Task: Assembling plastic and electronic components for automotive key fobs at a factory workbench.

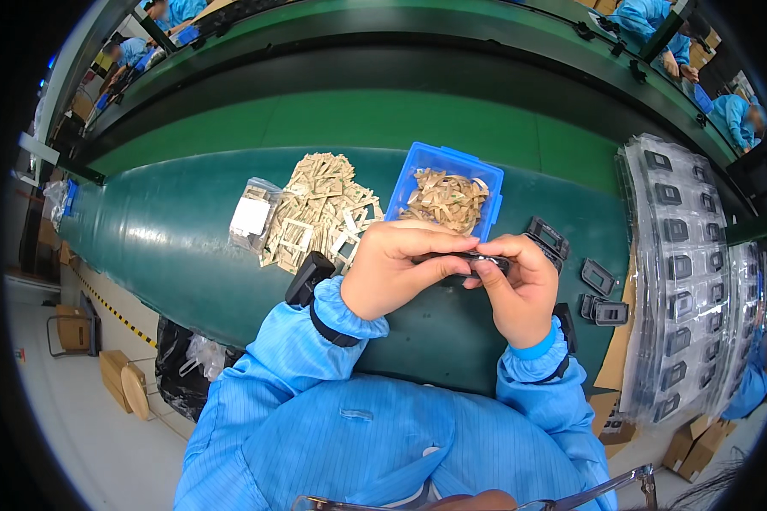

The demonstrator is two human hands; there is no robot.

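Over the green table, my left hand (390, 271) and my right hand (524, 294) meet, each pinching a small black plastic frame (493, 261). Fingers and thumbs hide most of that frame. Just beyond them stands a blue bin (398, 194) with a heap of curled brownish strips (447, 204) inside. To its left lies a loose pile of flat cream-coloured frame-shaped pieces (320, 200). Beside my right hand rests a black rectangular housing (550, 241), and further right are a single black frame (599, 277) and a couple more black frames (610, 313).
A clear plastic box with a white label (251, 215) sits left of the pile. Stacked clear trays (677, 268) of black frames stand at the right edge. A green ledge (315, 119) crosses behind the table (179, 230). Co-workers in blue occupy the far corners and right side.
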